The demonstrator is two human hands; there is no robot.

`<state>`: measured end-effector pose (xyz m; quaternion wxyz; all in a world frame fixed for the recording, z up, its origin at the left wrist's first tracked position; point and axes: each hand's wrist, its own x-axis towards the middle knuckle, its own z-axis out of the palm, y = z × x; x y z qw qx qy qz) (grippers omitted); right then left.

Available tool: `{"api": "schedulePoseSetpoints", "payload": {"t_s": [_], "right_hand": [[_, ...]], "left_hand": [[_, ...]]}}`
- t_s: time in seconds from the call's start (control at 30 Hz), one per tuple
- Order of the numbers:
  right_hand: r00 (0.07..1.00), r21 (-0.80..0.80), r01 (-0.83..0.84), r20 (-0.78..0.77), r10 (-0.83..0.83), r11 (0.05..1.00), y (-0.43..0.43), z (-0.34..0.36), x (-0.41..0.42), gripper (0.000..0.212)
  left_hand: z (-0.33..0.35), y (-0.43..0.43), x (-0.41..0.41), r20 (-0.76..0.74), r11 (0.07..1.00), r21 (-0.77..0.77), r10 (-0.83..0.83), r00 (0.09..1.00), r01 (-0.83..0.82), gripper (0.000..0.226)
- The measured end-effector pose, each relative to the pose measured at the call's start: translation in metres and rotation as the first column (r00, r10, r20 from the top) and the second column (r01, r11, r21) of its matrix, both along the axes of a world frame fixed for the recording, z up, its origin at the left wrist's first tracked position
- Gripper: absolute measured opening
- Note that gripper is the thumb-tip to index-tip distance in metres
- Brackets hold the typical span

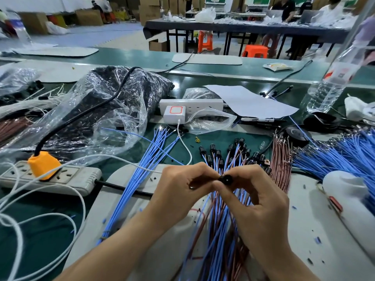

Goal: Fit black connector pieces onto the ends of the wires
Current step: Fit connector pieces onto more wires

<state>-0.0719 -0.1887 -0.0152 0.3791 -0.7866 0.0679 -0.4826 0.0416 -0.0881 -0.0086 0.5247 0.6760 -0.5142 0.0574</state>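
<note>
We pinched one black connector piece [225, 179] between our two hands, left hand [178, 191] and right hand [255, 199] meeting fingertip to fingertip above the mixed blue and brown wires [221, 230]. Just behind lay about a dozen fitted connectors [218, 153]. To the left fanned one bundle of bare blue wires [142, 175]. We counted two power strips [77, 179], one water bottle [332, 78] and one paper sheet [249, 100].
</note>
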Motion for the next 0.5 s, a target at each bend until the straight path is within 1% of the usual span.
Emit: {"api": "schedulePoseSetpoints", "payload": {"t_s": [0.1, 0.2, 0.23, 0.37, 0.43, 0.5], "right_hand": [[1.000, -0.021, 0.011, -0.013, -0.011, 1.000, -0.0018, -0.0023, 0.0005, 0.014], [0.999, -0.022, 0.019, -0.040, -0.020, 1.000, -0.0036, -0.0018, 0.0009, 0.014], [0.999, -0.006, 0.022, -0.044, -0.022, 1.000, -0.0032, -0.0011, 0.0007, 0.014], [0.999, 0.053, -0.002, -0.050, 0.005, 0.999, -0.0003, -0.0007, 0.0025, 0.017], [0.998, 0.065, -0.011, -0.055, 0.015, 0.998, 0.0004, -0.0019, 0.0023, 0.016], [0.999, 0.045, -0.005, -0.039, 0.007, 0.999, 0.0002, -0.0027, 0.0012, 0.015]], "left_hand": [[-0.0016, -0.0021, 0.0015, -0.036, 0.999, 0.051, 0.000, 0.999, 0.002, 0.006], [-0.0004, -0.0043, 0.0020, 0.000, 0.994, 0.109, -0.019, 1.000, 0.019, 0.009], [-0.0004, -0.0049, 0.0021, 0.008, 0.994, 0.108, -0.030, 1.000, 0.029, 0.010], [-0.0022, -0.0048, 0.0032, -0.035, 0.997, 0.059, -0.040, 0.999, 0.042, 0.012], [-0.0025, -0.0035, 0.0028, -0.032, 0.997, 0.055, -0.044, 0.999, 0.046, 0.012], [-0.0021, -0.0030, 0.0023, -0.058, 0.996, 0.057, -0.059, 0.997, 0.062, 0.012]]}}
